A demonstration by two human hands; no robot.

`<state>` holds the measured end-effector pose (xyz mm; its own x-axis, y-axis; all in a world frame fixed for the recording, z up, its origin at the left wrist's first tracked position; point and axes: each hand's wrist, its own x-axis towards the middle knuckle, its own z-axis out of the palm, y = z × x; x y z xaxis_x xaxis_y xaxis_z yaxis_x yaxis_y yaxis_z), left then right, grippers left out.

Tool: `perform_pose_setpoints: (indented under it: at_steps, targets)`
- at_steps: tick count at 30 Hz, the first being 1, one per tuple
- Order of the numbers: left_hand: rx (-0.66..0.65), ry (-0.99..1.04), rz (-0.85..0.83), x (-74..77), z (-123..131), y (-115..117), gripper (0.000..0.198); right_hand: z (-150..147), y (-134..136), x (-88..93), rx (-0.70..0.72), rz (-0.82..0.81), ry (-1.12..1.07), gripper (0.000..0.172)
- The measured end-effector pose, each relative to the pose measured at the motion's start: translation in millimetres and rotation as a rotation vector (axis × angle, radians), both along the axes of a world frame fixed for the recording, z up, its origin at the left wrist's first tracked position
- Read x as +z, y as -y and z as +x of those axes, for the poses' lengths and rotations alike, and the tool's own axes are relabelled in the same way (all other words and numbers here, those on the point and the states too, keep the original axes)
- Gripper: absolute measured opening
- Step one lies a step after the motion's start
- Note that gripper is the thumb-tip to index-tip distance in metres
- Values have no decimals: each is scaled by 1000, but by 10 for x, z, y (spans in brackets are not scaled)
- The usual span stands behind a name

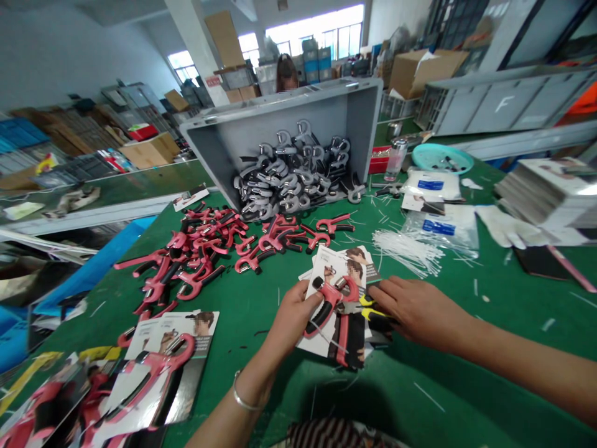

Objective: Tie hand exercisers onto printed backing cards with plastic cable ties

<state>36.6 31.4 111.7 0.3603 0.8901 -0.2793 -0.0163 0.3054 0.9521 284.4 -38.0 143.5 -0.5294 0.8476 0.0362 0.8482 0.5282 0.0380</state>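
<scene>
My left hand (295, 314) is closed on a pink and black hand grip (329, 298) and the printed card (312, 341) beneath it. A thin white tie sticks out below my left thumb. In my right hand (396, 305) are yellow and black cutters (368, 308), their jaws at the middle of the hand grip. More cards show under the held one. Left of my hands, another pink hand grip (153, 367) lies on a card (198, 348). Loose white ties (410, 250) are spread beyond my right hand.
A pile of pink hand grips (209, 236) lies at the left. Behind it, a tipped grey crate (364, 124) holds grey ones. Bags (433, 186), a turquoise tray (442, 153), a white glove (508, 225) and stacked cards (541, 199) are at the right. A person (285, 73) is behind the crate.
</scene>
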Motion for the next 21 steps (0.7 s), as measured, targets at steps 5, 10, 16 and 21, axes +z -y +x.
perform_pose_setpoints:
  at_steps: [5, 10, 16, 21]
  targets:
    - [-18, 82, -198, 88, -17, 50, 35, 78, -8, -17, 37, -58, -90, 23]
    - [2, 92, -117, 82, -33, 42, 30, -3, 306, 50, -32, -182, -311, 35]
    - [491, 34, 343, 53, -4, -141, 25, -476, 744, -81, -122, -579, -745, 33]
    - [625, 103, 450, 170, 11, 42, 31, -773, 659, -397, -452, -633, -937, 55]
